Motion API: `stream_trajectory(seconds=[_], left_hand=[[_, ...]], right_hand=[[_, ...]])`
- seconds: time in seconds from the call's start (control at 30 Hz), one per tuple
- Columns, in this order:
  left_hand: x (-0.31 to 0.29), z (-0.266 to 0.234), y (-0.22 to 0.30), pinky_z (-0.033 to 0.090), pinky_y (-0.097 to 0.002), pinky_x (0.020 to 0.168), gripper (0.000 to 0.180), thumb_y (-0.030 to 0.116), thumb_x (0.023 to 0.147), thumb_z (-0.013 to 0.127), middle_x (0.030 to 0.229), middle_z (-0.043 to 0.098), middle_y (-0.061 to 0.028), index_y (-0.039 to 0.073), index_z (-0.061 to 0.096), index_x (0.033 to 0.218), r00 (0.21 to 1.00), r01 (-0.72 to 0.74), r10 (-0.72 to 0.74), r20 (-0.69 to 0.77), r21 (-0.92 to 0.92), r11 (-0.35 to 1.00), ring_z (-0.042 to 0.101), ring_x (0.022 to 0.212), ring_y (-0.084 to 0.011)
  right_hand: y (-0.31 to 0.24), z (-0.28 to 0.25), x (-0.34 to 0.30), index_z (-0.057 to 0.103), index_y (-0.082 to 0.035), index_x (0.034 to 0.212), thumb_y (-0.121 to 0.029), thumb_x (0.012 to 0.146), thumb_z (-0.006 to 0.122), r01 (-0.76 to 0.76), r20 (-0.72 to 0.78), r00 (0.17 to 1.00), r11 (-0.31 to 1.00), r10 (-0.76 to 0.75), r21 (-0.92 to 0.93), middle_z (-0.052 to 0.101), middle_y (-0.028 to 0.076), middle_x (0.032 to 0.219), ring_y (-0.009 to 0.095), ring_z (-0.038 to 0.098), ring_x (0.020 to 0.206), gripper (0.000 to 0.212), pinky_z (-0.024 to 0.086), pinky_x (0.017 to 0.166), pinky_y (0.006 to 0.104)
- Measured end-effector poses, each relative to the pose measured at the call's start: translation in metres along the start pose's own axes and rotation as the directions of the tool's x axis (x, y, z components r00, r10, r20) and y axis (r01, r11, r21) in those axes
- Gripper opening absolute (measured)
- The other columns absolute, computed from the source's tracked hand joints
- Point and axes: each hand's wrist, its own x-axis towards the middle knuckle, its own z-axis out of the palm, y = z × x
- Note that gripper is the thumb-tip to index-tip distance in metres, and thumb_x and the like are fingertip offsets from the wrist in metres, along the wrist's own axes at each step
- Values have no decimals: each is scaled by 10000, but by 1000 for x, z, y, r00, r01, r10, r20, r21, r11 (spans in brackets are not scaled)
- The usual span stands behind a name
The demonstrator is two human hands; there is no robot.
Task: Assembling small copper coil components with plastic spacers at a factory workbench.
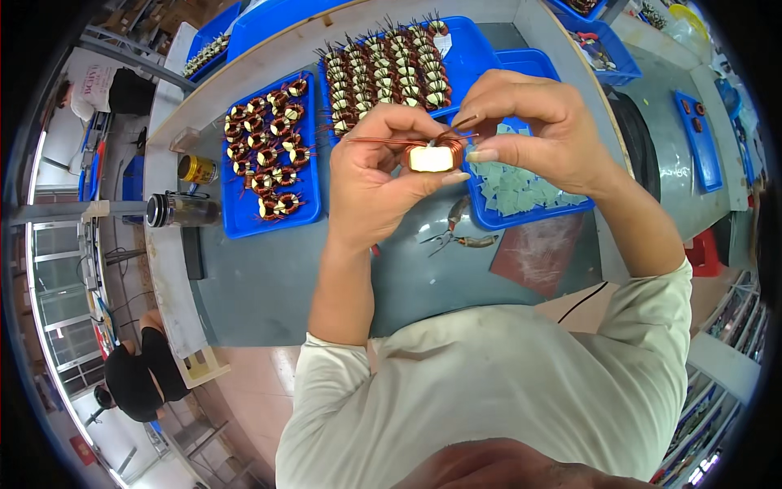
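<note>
Above the bench, my left hand is closed around a copper-wound toroidal coil with a pale yellow block facing me. Straight copper wire leads stick out from the coil to the left, across my left fingers. My right hand pinches the coil's wire ends at its right upper side, thumb and forefinger together. Part of the coil is hidden by my fingers. Below my hands lie pliers or cutters with open jaws on the grey bench top.
A blue tray of wound coils stands left; another tray holds rows of coils behind my hands. Pale green flakes fill a tray at right, beside a reddish-brown sheet. A dark bottle and yellow can stand left.
</note>
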Motion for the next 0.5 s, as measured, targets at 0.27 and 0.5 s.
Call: stream_trajectory(seconds=[0.27,0.5], left_hand=[[-5,3,-11,595,-291,838,354,-134,762,812,1012,715,-87,-30,680,1074,990,86,-89,107,33,996,712,946,-151],[2,8,-26,598,-302,869,342,-109,802,799,1033,694,-73,-2,638,1084,994,108,-107,17,-46,993,699,970,-146]], right_hand=[[4,-2,-3,729,19,958,-25,884,721,66,29,998,993,-63,-94,697,82,922,171,660,846,87,526,750,293],[18,-7,0,725,8,986,-68,921,723,-92,30,995,996,91,22,697,41,950,131,635,847,100,514,756,297]])
